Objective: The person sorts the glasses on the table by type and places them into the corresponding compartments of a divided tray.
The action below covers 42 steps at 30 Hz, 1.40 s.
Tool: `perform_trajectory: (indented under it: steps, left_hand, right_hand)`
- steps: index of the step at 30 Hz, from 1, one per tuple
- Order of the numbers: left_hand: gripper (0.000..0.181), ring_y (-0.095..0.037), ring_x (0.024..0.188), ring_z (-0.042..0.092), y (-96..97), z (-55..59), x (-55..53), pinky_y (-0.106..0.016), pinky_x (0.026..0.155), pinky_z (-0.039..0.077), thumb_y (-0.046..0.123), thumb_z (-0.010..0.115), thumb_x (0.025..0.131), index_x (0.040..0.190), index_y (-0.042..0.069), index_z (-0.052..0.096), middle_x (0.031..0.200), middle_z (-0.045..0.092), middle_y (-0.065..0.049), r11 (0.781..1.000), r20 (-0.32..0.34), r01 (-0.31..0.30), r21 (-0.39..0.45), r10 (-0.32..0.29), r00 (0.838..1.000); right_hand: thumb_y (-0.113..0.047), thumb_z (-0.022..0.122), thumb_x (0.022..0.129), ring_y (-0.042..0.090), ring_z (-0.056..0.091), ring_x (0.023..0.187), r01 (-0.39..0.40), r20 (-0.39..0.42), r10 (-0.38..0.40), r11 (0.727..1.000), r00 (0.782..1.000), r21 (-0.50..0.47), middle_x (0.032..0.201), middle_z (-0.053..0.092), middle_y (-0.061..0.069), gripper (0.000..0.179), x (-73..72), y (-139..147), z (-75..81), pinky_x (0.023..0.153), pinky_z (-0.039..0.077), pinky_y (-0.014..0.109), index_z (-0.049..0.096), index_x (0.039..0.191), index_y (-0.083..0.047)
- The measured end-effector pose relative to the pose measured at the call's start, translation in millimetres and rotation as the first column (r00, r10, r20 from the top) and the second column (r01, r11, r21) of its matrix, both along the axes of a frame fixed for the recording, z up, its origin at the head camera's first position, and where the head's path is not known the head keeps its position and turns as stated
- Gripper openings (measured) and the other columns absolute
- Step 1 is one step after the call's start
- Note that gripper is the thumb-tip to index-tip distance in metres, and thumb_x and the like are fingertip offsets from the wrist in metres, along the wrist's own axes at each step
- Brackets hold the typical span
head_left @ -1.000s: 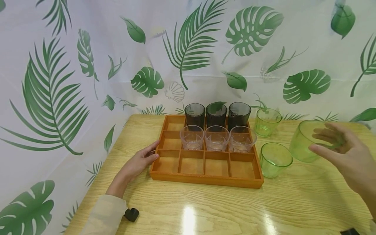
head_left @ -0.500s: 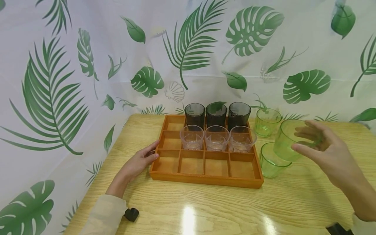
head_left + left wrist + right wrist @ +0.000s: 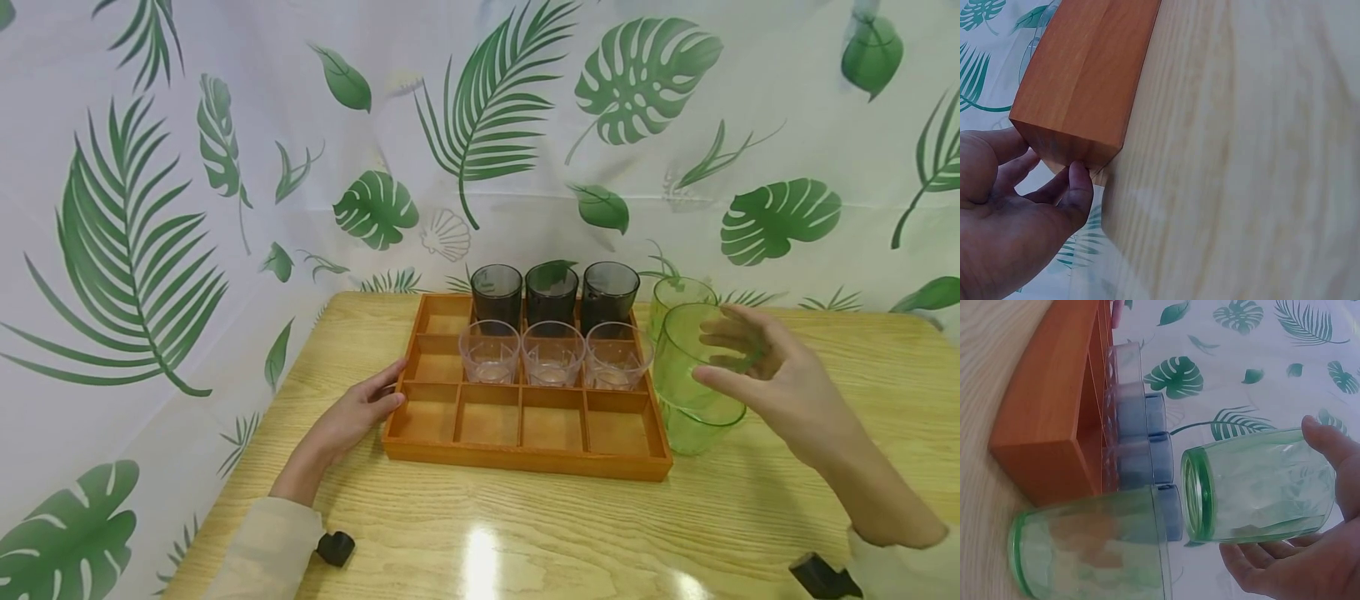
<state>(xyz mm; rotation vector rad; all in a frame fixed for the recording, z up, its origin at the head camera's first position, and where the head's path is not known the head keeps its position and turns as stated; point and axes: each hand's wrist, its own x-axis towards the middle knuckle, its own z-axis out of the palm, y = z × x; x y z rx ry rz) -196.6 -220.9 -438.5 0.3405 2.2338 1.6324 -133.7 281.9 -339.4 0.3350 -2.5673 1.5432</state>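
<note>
My right hand (image 3: 787,379) grips a green drinking glass (image 3: 678,358) between thumb and fingers, held upright just right of the wooden tray (image 3: 525,457). In the right wrist view this held glass (image 3: 1266,487) is off the table, its base towards another green glass (image 3: 1085,550). In the head view it overlaps that standing green glass (image 3: 697,429). My left hand (image 3: 360,417) holds the tray's left side by its rim, bent fingers and thumb against the wall (image 3: 1079,153). Three clear glasses (image 3: 553,354) occupy the tray's middle row, three dark grey glasses (image 3: 551,296) the back row.
A third green glass (image 3: 682,292) stands behind the held one, partly hidden by it. The tray is split by thin dividers into several square compartments. A leaf-patterned cloth (image 3: 525,125) hangs behind the pale wooden table (image 3: 570,533).
My right hand has carried the green glass leftward, from over the table's right side to beside the tray's right edge. The left hand and tray have kept their place.
</note>
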Motion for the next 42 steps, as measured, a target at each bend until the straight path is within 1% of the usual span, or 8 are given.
perform_trajectory:
  steps: [8,11,17,21,28,31,39,42]
  left_hand:
    - [0.064,-0.035,0.155,0.019,0.1,0.3,0.5,-0.052,0.122,0.024,0.019,0.051,0.111,0.167,0.016,0.022,0.171,0.016,-0.014,1.0,0.005,-0.004,0.0,0.004,1.0]
    - [0.063,-0.036,0.154,0.022,0.1,0.5,0.8,-0.052,0.122,0.024,0.019,0.051,0.11,0.167,0.016,0.022,0.171,0.016,-0.014,1.0,0.003,-0.006,-0.006,0.006,1.0]
    - [0.063,-0.036,0.154,0.023,0.5,1.3,1.1,-0.052,0.122,0.025,0.019,0.051,0.111,0.167,0.016,0.022,0.171,0.017,-0.014,1.0,0.005,-0.006,-0.009,0.006,1.0]
    - [0.063,-0.036,0.154,0.022,0.8,1.4,1.2,-0.052,0.121,0.025,0.018,0.051,0.11,0.167,0.016,0.022,0.171,0.018,-0.014,1.0,0.0,-0.006,-0.009,0.006,1.0]
    - [0.063,-0.036,0.154,0.023,0.6,1.1,1.0,-0.052,0.121,0.025,0.018,0.051,0.111,0.167,0.016,0.022,0.171,0.017,-0.014,1.0,0.004,-0.005,-0.004,0.005,1.0]
    - [0.063,-0.036,0.154,0.023,0.7,1.3,0.9,-0.053,0.122,0.025,0.018,0.051,0.111,0.167,0.016,0.022,0.17,0.017,-0.015,1.0,0.009,-0.005,0.006,0.005,1.0]
    - [0.063,-0.035,0.155,0.021,1.3,2.2,1.4,-0.052,0.122,0.024,0.017,0.051,0.111,0.167,0.016,0.021,0.171,0.017,-0.014,1.0,0.004,-0.003,0.003,0.003,1.0]
    - [0.063,-0.035,0.155,0.021,1.3,2.3,1.6,-0.052,0.122,0.024,0.018,0.051,0.111,0.167,0.016,0.022,0.171,0.018,-0.014,1.0,0.0,-0.004,-0.009,0.004,1.0]
  right_hand:
    - [-0.016,0.075,0.097,0.008,0.062,0.116,-0.044,0.017,0.044,0.999,0.999,-0.004,0.145,0.052,0.014,0.081,-2.7,-21.8,2.0,0.09,0.052,0.015,0.027,0.163,-0.011]
    - [-0.017,0.077,0.096,0.01,0.063,0.116,-0.05,0.04,0.05,0.998,0.998,-0.024,0.145,0.053,0.011,0.081,-4.2,-29.8,1.2,0.09,0.053,0.016,0.03,0.162,-0.015]
    - [-0.013,0.077,0.096,0.01,0.064,0.115,-0.104,0.022,0.106,0.993,0.994,-0.058,0.144,0.054,0.013,0.082,-7.9,-45.2,-1.9,0.09,0.054,0.018,0.028,0.162,-0.009]
    - [-0.018,0.078,0.095,0.008,0.062,0.115,-0.116,0.031,0.118,0.992,0.993,-0.046,0.144,0.053,0.011,0.082,-10.3,-55.6,-2.6,0.09,0.053,0.017,0.03,0.162,-0.01]
    - [-0.024,0.08,0.094,0.025,0.061,0.119,-0.108,0.053,0.107,0.994,0.993,0.012,0.146,0.054,0.011,0.084,-13.1,-72.0,-4.0,0.086,0.052,0.017,0.032,0.161,-0.01]
    - [-0.027,0.08,0.093,0.027,0.06,0.119,-0.106,0.053,0.103,0.994,0.993,0.039,0.147,0.054,0.011,0.085,-14.6,-77.8,-5.2,0.085,0.051,0.018,0.032,0.161,-0.011]
    - [-0.035,0.083,0.09,0.027,0.061,0.111,-0.095,0.091,0.089,0.994,0.992,0.062,0.146,0.051,0.012,0.088,-17.4,-93.6,-7.8,0.091,0.052,0.037,0.034,0.161,-0.017]
    - [-0.033,0.083,0.09,0.03,0.061,0.112,-0.115,0.114,0.112,0.993,0.987,0.013,0.148,0.048,0.014,0.088,-19.4,-100.1,-10.8,0.097,0.052,0.045,0.034,0.161,-0.015]
